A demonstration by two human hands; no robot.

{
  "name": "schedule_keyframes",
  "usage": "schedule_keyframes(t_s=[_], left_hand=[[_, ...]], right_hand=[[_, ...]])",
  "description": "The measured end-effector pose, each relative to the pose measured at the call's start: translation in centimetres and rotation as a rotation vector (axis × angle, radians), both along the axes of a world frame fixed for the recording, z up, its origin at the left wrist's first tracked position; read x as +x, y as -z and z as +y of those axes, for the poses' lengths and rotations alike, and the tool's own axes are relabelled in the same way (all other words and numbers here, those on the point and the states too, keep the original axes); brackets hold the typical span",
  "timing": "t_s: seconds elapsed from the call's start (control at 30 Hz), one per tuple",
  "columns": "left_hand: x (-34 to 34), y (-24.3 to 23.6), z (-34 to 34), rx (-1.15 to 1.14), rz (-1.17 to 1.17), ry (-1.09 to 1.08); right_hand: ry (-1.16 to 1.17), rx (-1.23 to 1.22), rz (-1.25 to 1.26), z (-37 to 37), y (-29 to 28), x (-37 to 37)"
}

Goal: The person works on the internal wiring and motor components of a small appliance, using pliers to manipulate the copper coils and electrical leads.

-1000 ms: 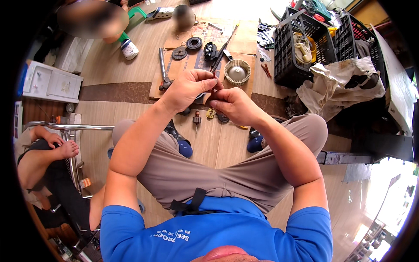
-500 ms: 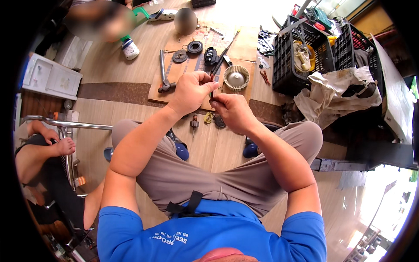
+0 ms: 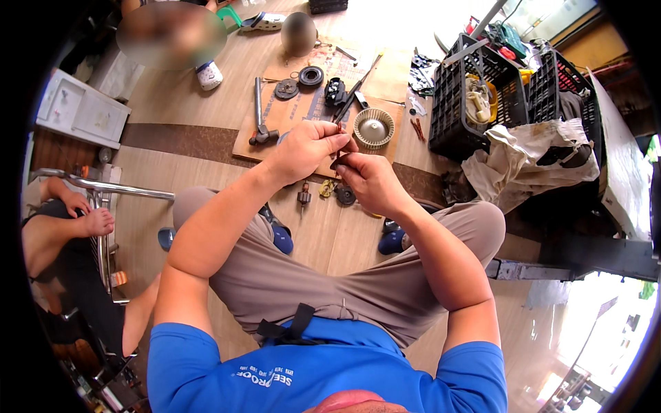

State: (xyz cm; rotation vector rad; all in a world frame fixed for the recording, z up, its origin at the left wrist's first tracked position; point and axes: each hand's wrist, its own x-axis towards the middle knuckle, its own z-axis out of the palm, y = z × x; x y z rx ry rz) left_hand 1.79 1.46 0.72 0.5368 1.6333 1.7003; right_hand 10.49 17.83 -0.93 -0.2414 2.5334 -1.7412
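Remotely, I see a cardboard sheet (image 3: 389, 76) on the floor, a hammer (image 3: 259, 110) at its left. Near its near edge, my left hand (image 3: 305, 149) and right hand (image 3: 374, 180) nearly meet, left of a fan wheel (image 3: 374, 129). Left fingers pinch a thin reddish piece (image 3: 339, 131) between the hands; I cannot tell what the narrowed right ones hold.

The cardboard (image 3: 279, 117) lies on the floor (image 3: 330, 241). On it, the hammer (image 3: 259, 103) is at the left, the fan wheel (image 3: 374, 128) at the right, and the ring (image 3: 310, 68) farther back between them. The crate (image 3: 446, 110) stands right of the cardboard.
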Motion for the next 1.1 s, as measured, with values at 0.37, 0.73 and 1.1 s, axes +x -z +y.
schedule_keyframes(t_s=[0.37,0.73,1.1], left_hand=[[0.5,0.1,0.5,-0.218,0.299,-0.163],[0.4,0.4,0.8,-0.281,0.339,-0.202],[-0.1,0.9,-0.1,-0.168,0.207,-0.112]], right_hand=[[0.046,0.028,-0.012,-0.4,0.4,0.1],[0.063,0.126,-0.022,-0.3,0.2,0.0],[0.018,-0.199,-0.256,-0.1,0.6,0.0]])
